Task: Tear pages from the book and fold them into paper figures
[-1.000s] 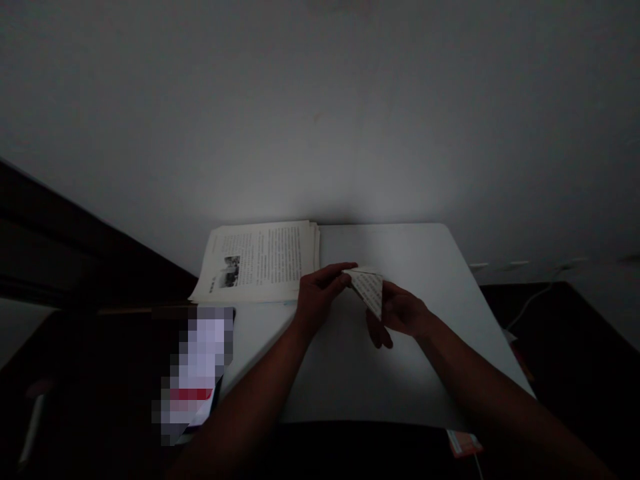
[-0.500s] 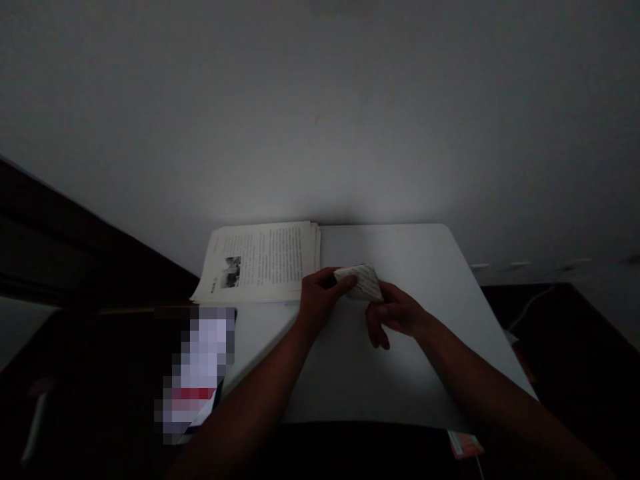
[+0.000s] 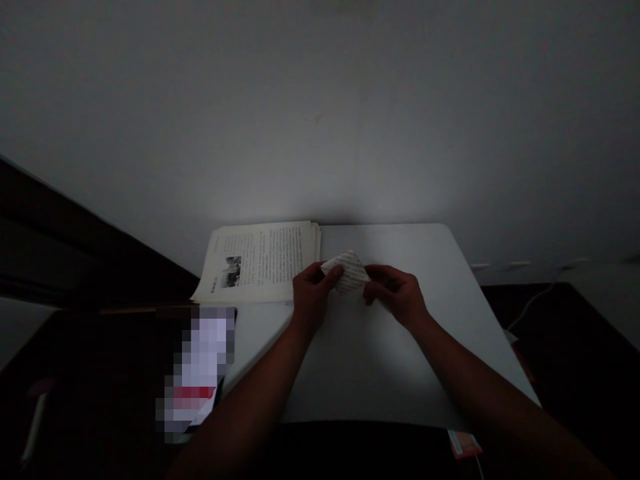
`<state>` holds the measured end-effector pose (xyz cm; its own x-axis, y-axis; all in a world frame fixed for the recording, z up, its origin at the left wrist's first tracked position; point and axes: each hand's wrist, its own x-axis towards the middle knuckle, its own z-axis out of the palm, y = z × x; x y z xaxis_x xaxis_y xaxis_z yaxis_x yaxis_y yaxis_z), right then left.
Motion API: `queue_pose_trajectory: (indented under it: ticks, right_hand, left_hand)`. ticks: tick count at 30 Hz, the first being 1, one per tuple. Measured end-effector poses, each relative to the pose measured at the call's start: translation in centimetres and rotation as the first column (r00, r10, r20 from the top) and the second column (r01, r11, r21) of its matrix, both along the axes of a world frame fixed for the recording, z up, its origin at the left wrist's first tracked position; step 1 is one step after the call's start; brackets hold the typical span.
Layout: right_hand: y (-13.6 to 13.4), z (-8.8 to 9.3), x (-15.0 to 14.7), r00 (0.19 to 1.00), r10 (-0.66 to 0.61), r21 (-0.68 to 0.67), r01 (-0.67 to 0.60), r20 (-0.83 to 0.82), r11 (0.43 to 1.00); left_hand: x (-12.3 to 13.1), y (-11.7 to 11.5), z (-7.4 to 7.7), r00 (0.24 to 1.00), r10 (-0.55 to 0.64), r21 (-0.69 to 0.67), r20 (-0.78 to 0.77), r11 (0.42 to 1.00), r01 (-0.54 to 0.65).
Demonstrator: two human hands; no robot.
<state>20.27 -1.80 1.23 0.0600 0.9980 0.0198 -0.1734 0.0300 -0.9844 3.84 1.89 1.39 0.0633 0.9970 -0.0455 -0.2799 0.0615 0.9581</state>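
Note:
A small folded piece of printed paper is held just above the white table, near its far middle. My left hand pinches the paper's left corner with thumb and fingers. My right hand pinches its right edge, fingers curled. Both forearms reach in from the bottom of the view. The room is dim.
An open book with printed text and a small photo lies at the table's far left, against the wall. A blurred-out bright object sits on the dark surface left of the table. A small pink item lies by the table's near right corner.
The folded paper has been turned and lifted slightly toward the far side. My right hand moved up from beneath it to pinch its right edge. My left hand stayed at its left corner.

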Motion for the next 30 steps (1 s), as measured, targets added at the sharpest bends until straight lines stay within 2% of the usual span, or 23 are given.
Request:
queue_pose_trajectory:
  ticks: [5, 10, 17, 21, 25, 30]
  right_hand:
    - [-0.1, 0.6, 0.1, 0.993, -0.077, 0.036, 0.074, 0.087, 0.997]
    - [-0.1, 0.7, 0.3, 0.985, -0.105, 0.043, 0.1, 0.137, 0.994]
    - [0.1, 0.3, 0.4, 0.996, -0.042, -0.03, 0.045, 0.074, 0.999]
    - [0.3, -0.2, 0.9, 0.997, -0.041, -0.024, 0.042, 0.063, 0.999]
    - [0.6, -1.0, 1.6, 0.999, -0.001, -0.024, 0.0, -0.054, 1.0]
    - [0.8, -0.9, 1.9, 0.978, 0.053, -0.071, -0.069, -0.203, 0.995]
  left_hand:
    - [0.2, -0.2, 0.2, 0.992, 0.021, 0.03, -0.121, 0.999, -0.017]
    - [0.1, -0.1, -0.1, 0.992, -0.012, 0.026, -0.124, 1.0, 0.015]
    - [-0.1, 0.0, 0.1, 0.968, -0.013, 0.046, -0.25, 0.999, 0.025]
    - [-0.3, 0.0, 0.6, 0.972, -0.148, 0.01, -0.185, 0.988, 0.152]
    - [-0.8, 0.2, 0.9, 0.94, -0.33, -0.037, -0.09, 0.944, 0.328]
    - [-1.1, 0.3, 1.1, 0.919, -0.391, -0.081, -0.05, 0.919, 0.387]
